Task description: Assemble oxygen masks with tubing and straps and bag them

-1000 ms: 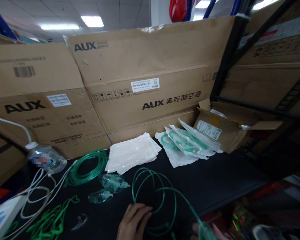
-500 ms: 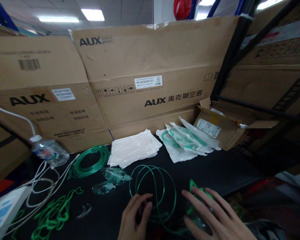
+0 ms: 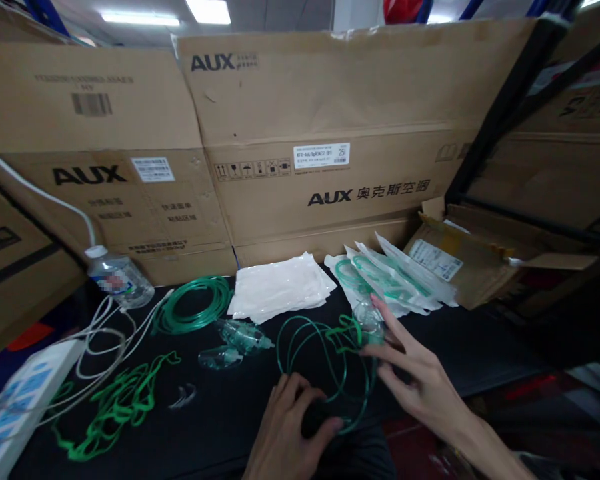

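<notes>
A clear oxygen mask (image 3: pixel 367 319) with a green elastic strap (image 3: pixel 345 333) is in my right hand (image 3: pixel 413 367), held between the fingers over the table's right part. Green tubing (image 3: pixel 300 327) lies in loose loops just left of the mask. At the near side of those loops is my left hand (image 3: pixel 295 427), its fingers curved and its thumb apart from them, close beside the tubing. Left of the loops lie clear green-tinted plastic pieces (image 3: pixel 243 335), probably nebulizer cups or mask parts; their exact kind is hard to make out.
A coil of green tubing (image 3: pixel 195 310), white pouches (image 3: pixel 280 287), packed tubing sets (image 3: pixel 390 277) and an open carton (image 3: pixel 445 267) line the back. Green straps (image 3: pixel 123 407), a power strip (image 3: pixel 25 407) and a plastic bottle (image 3: pixel 123 283) are at left. Large cardboard (image 3: pixel 330 100) stands behind.
My right hand has lifted the mask and strap up and away from the near edge. My left hand has moved slightly right along the tubing. The view has shifted a little.
</notes>
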`<action>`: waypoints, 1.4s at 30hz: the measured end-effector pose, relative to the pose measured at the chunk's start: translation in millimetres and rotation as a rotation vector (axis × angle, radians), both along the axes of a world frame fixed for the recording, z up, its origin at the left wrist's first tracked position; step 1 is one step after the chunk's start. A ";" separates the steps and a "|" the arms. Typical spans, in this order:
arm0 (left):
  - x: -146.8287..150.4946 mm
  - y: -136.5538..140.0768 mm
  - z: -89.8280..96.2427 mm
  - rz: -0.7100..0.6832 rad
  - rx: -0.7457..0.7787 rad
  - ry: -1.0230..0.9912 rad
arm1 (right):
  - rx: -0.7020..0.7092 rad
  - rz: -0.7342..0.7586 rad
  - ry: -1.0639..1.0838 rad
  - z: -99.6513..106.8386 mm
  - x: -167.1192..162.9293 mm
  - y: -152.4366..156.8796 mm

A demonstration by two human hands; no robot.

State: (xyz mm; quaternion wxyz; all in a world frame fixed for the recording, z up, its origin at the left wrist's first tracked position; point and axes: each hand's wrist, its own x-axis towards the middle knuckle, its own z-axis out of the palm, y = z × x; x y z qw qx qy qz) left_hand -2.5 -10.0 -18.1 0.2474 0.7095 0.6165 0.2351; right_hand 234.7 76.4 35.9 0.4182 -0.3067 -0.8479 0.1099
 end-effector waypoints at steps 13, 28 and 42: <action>-12.3 -0.4 -12.4 -0.082 0.045 -0.003 | -0.843 0.227 0.422 -5.2 -26.8 13.0; -36.0 -18.0 -46.6 -0.199 0.416 -0.049 | 0.276 0.198 -0.410 -31.0 -63.3 -36.6; -39.1 -22.2 -35.0 0.334 0.304 -0.174 | 0.215 -0.075 -0.357 -58.3 -103.6 -44.9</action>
